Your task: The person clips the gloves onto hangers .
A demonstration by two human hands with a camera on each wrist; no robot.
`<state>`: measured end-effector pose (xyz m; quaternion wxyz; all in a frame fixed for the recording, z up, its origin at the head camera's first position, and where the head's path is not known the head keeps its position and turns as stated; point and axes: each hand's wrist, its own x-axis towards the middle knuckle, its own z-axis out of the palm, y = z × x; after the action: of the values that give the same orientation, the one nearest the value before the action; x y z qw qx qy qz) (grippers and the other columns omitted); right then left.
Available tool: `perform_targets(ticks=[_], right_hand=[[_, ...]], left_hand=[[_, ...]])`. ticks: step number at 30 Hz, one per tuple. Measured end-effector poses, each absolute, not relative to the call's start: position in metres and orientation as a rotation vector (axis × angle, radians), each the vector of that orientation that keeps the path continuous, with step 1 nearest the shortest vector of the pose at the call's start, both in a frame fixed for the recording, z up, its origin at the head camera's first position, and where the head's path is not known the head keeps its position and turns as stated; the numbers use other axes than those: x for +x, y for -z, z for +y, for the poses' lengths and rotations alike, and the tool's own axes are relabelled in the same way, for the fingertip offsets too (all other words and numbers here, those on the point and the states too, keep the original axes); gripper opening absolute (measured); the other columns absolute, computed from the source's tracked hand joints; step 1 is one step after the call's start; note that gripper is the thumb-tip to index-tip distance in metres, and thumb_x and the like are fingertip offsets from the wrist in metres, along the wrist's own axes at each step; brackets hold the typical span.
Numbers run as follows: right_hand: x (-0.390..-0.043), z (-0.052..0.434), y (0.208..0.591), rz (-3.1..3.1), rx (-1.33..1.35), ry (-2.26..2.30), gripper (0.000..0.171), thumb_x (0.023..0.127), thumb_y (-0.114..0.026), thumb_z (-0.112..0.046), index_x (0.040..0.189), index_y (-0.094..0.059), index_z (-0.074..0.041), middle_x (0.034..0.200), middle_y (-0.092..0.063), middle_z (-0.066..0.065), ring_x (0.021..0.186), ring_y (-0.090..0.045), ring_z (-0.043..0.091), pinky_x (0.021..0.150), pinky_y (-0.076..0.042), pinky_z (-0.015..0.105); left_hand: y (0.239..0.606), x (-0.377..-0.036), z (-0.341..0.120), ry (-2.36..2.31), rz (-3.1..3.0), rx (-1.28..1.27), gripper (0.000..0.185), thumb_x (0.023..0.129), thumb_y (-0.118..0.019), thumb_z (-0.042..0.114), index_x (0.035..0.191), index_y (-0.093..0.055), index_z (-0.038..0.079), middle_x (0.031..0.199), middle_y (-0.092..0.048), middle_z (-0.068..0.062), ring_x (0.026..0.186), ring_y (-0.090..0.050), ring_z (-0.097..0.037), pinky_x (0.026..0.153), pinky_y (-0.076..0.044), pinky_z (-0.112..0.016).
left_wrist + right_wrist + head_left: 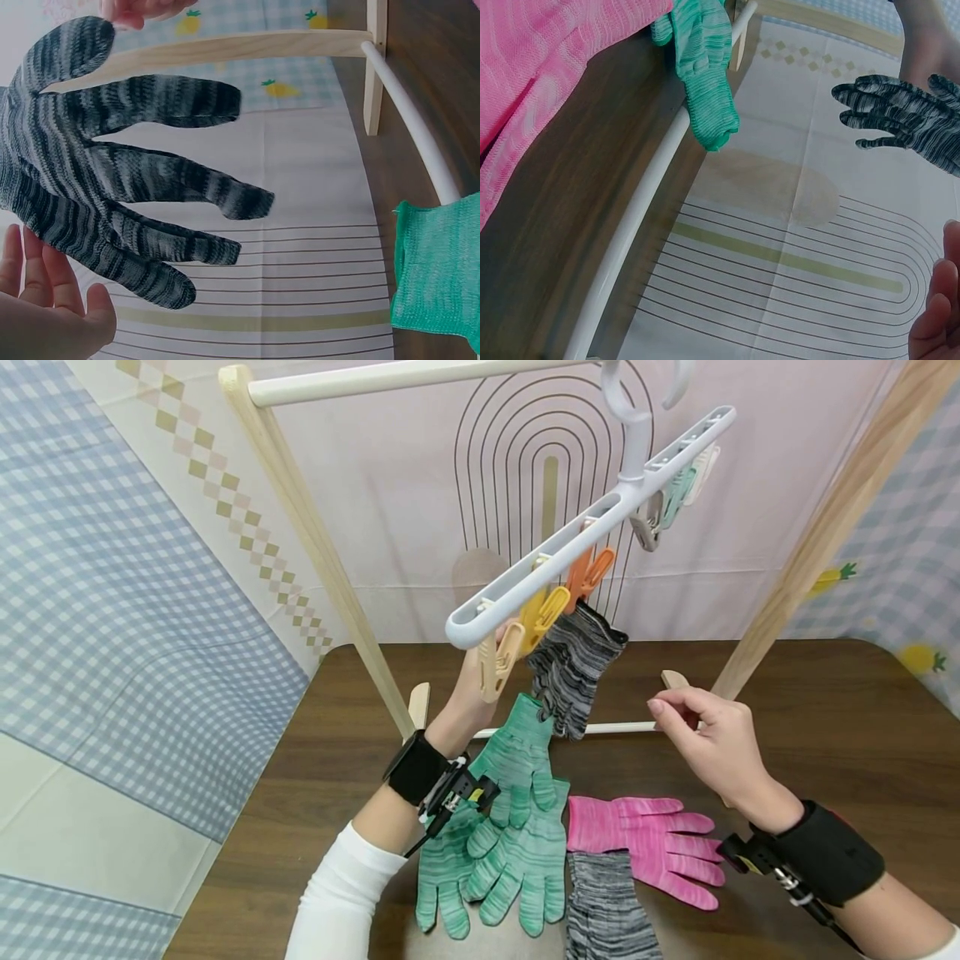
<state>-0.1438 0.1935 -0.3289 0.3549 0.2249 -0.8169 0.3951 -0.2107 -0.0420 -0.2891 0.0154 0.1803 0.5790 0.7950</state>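
A grey-and-black striped knit glove (pixel 572 664) hangs from an orange clip (pixel 588 572) on a white clip hanger (pixel 555 556), fingers downward. Whether the yellow clip (pixel 543 614) beside it also grips the glove, I cannot tell. My left hand (pixel 471 685) is partly hidden behind the hanger's low left end and a beige clip (pixel 498 660). In the left wrist view, that hand (pixel 56 322) has extended fingers beside the striped glove (pixel 82 165); contact is unclear. My right hand (pixel 705 735) is raised right of the glove, fingers loosely bent, holding nothing.
Green gloves (pixel 517 843), a pink glove (pixel 652 843) and another grey striped glove (pixel 611 906) lie on the brown table (pixel 825 760). A wooden rack post (pixel 322 552) stands at left, another post (pixel 832 518) at right. A white rod (pixel 420 375) runs overhead.
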Motion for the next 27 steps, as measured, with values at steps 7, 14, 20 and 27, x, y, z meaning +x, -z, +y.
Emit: perform_targets(ticks=[7,14,20,27], right_hand=[[-0.143,0.194,0.330,-2.116,0.573,-1.017,0.006,0.075,-0.065,0.000,0.076,-0.063,0.006,0.057,-0.055,0.001,0.054,-0.037,-0.007,0.048,-0.027,0.014],[-0.143,0.195,0.332,-2.116,0.573,-1.021,0.007,0.077,-0.064,-0.001,0.075,-0.063,0.006,0.058,-0.055,0.000,0.053,-0.037,-0.007,0.048,-0.027,0.014],[-0.143,0.196,0.333,-2.119,0.573,-1.027,0.006,0.077,-0.064,-0.001,0.075,-0.063,0.005,0.057,-0.055,0.002,0.053,-0.037,-0.006,0.047,-0.026,0.015],[-0.142,0.197,0.334,-2.126,0.580,-1.026,0.006,0.076,-0.065,-0.002,0.078,-0.064,0.004,0.058,-0.056,0.001,0.053,-0.038,-0.006,0.047,-0.027,0.015]], left_hand=[[0.294,-0.199,-0.045,-2.443,1.883,0.672,0.036,0.097,-0.028,0.011,0.128,-0.036,-0.006,0.122,-0.043,-0.025,0.114,-0.046,-0.017,0.098,-0.037,-0.035],[0.297,-0.193,-0.047,-2.438,1.990,0.792,0.035,0.086,-0.045,-0.007,0.120,-0.044,-0.013,0.116,-0.050,-0.024,0.097,-0.049,-0.003,0.084,-0.039,-0.021],[0.296,-0.190,-0.050,-2.410,2.086,0.931,0.038,0.085,-0.053,0.013,0.112,-0.048,-0.014,0.108,-0.054,-0.022,0.093,-0.049,-0.003,0.082,-0.038,-0.022],[0.296,-0.186,-0.052,-2.396,2.155,0.909,0.059,0.078,-0.059,0.039,0.105,-0.048,-0.012,0.080,-0.048,0.003,0.071,-0.041,-0.007,0.067,-0.034,-0.020]])
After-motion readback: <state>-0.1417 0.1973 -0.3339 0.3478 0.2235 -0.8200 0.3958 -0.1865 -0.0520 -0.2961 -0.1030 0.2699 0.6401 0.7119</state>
